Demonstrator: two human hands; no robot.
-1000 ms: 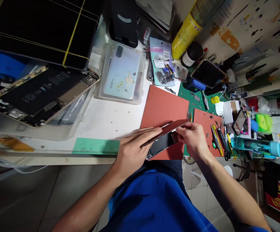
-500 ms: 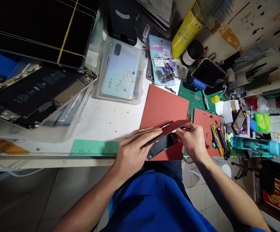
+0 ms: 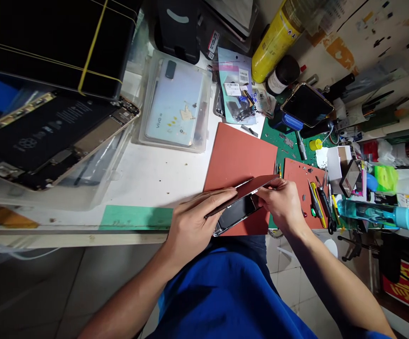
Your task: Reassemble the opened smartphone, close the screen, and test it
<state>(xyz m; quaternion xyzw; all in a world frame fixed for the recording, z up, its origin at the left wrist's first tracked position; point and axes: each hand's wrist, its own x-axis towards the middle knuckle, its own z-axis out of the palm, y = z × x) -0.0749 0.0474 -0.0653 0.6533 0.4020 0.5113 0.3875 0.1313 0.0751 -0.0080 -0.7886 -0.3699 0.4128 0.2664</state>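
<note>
A phone (image 3: 235,213) lies partly opened at the near edge of a red-brown mat (image 3: 240,157). Its dark red back panel (image 3: 252,185) is lifted at an angle above the black body. My left hand (image 3: 193,221) holds the phone from the left, with the fingers stretched along the lifted panel's edge. My right hand (image 3: 282,203) pinches the panel's right end, fingers closed near the corner. What lies between body and panel is hidden.
A smaller red mat (image 3: 298,179) with screwdrivers and tweezers (image 3: 319,202) lies to the right. An opened tablet (image 3: 52,136), a clear box with a pale phone back (image 3: 176,106), a yellow can (image 3: 273,42) and a blue bottle (image 3: 377,214) crowd the bench.
Both hands stay on the phone with hardly any shift. The view has drifted slightly.
</note>
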